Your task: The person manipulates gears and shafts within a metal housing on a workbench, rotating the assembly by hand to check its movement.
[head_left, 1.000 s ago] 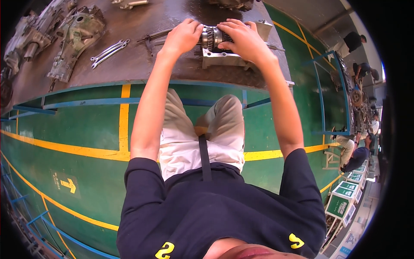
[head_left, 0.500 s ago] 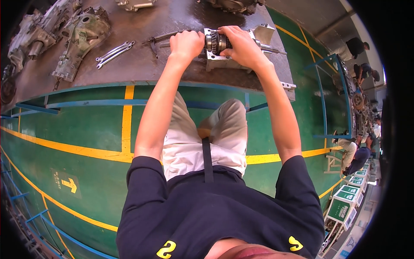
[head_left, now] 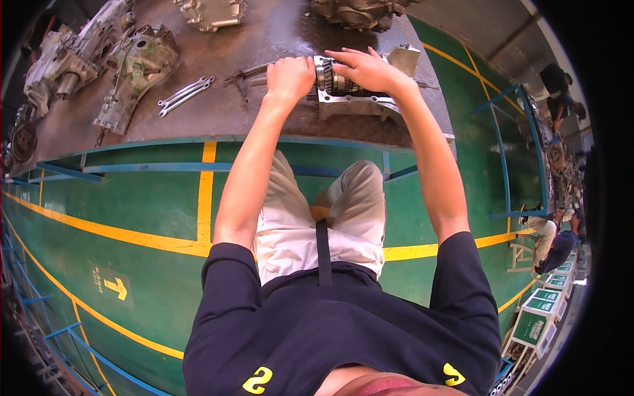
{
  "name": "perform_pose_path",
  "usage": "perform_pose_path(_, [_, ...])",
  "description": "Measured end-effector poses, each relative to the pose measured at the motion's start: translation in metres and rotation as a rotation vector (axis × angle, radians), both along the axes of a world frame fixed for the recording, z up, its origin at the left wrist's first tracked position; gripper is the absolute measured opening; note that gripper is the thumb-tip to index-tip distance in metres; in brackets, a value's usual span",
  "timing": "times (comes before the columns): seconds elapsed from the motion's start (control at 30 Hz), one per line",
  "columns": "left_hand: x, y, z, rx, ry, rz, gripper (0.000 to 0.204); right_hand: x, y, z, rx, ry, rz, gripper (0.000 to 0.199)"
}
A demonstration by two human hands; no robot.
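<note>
A metal gear shaft assembly (head_left: 333,79) lies across an open aluminium gearbox housing (head_left: 353,104) on the dark steel workbench (head_left: 218,122). My left hand (head_left: 290,76) is closed around the left end of the gear shaft. My right hand (head_left: 363,69) rests over the top of the gears, fingers spread across them. Both forearms reach up from the lower edge to the bench.
Two wrenches (head_left: 185,92) lie left of my hands. Gearbox casings (head_left: 135,69) and other housings (head_left: 63,63) sit at the far left, more castings (head_left: 211,12) at the back. Green floor with yellow lines lies below. Other people (head_left: 551,237) crouch at the right.
The view has shifted so bench and hands sit a little lower in the picture. Both hands stay on the gear shaft and housing, with my right hand now flatter over the gears.
</note>
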State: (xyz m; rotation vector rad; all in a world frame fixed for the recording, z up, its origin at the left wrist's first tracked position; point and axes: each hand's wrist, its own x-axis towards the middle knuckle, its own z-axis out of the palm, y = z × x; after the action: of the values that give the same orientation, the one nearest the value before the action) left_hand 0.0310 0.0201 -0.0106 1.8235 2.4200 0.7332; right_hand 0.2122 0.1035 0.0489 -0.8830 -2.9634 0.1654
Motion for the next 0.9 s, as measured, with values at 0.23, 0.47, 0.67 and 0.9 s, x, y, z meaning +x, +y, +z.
perform_pose_path(0.23, [0.008, 0.002, 0.029, 0.26, -0.188, 0.014, 0.041, 0.007, -0.045, -0.032, 0.254, 0.186, -0.012, 0.058])
perform_pose_path(0.47, [0.037, 0.075, 0.044, 0.296, 0.104, -0.223, 0.036, 0.015, -0.096, -0.038, 0.393, 0.373, -0.075, 0.074])
perform_pose_path(0.67, [0.04, 0.089, 0.013, 0.053, 0.556, -0.611, 0.039, 0.057, -0.078, -0.035, 0.35, 0.897, 0.098, 0.019])
perform_pose_path(0.9, [0.048, 0.043, 0.044, -0.232, 0.118, -0.401, 0.051, 0.012, -0.021, 0.007, 0.42, 0.941, -0.16, 0.044])
